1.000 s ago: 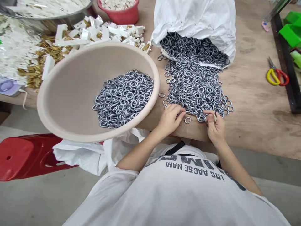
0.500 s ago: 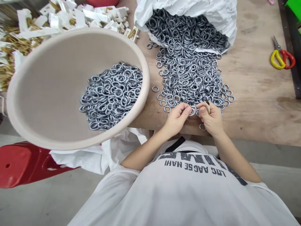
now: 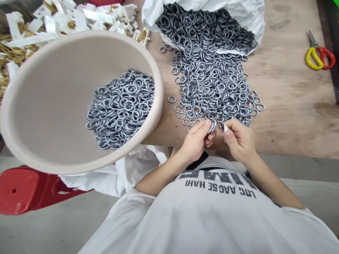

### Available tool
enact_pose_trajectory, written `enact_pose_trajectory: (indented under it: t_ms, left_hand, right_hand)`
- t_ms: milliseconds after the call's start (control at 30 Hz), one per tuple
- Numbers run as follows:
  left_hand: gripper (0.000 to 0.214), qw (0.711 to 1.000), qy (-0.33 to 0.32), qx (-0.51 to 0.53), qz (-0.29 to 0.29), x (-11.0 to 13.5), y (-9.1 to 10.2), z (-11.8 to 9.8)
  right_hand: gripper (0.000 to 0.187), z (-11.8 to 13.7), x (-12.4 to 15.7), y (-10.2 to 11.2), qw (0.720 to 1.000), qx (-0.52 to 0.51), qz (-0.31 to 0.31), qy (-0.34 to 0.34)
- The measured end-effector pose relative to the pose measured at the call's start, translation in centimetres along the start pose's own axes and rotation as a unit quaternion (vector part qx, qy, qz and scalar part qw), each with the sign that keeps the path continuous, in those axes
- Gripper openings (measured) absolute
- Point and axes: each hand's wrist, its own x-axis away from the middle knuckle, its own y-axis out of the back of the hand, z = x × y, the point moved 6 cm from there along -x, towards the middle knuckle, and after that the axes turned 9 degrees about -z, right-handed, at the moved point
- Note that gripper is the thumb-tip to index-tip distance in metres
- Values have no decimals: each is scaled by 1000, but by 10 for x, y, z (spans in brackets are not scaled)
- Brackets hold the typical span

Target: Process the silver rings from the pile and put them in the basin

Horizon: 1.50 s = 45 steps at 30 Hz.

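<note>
My left hand [image 3: 198, 138] pinches a grey ring [image 3: 212, 126] between thumb and fingers at the table's front edge. Just to its right, my right hand [image 3: 240, 138] is closed on a small blade [image 3: 222, 126] with a pale handle; its dark tip points toward the ring. Whether blade and ring touch is hard to tell. Beyond both hands spreads a heap of loose grey rings [image 3: 212, 84], spilling from a white sack [image 3: 255, 35]. More grey rings [image 3: 124, 106] lie in a large beige basin [image 3: 63, 46] on my left.
Scissors [image 3: 319, 56] with yellow and red handles lie at the right of the wooden table [image 3: 288, 116]. White and gold pieces [image 3: 79, 21] are piled behind the basin. A red stool [image 3: 18, 190] stands on the floor at lower left, near a white cloth [image 3: 119, 173].
My left hand has turned and lifted the ring slightly toward me. My right hand has rotated, bringing the blade's tip round to the left toward the ring. The view has shifted a little.
</note>
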Motion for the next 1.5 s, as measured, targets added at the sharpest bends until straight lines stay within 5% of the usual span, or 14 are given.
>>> enact_pose_trajectory:
  t_ms: [133,300,500,567,767,933,1133,1333,1500]
  left_hand:
    - [44,999,6,37,-20,2,0,-3]
    - [43,999,4,33,-9,3,1,-3]
    - [44,998,16,-10,59,11,-7,-3]
    - [44,999,13,5,37,10,-5,-6]
    - [42,997,3,31,-73,3,7,-7]
    - [43,996,2,38,-84,4,3,-3]
    - [44,995,-8,27,-93,6,2,1]
    - [40,1000,7,13,-4,11,-1,6]
    - [35,995,-58,-39,-74,6,27,-14]
  right_hand:
    - [27,13,8,-4,990,117,6,77]
    - [30,14,7,-7,985,141,8,103]
    - [32,-8,-9,16,992,106,-70,-12]
    - [28,-4,-7,18,991,106,-82,7]
    - [29,22,12,-11,977,172,5,129]
    - [33,23,11,-14,969,196,-2,150]
    - [37,18,9,-11,974,195,4,118]
    - [31,-7,-6,24,981,156,-115,-25]
    - [31,-17,21,20,973,228,-31,13]
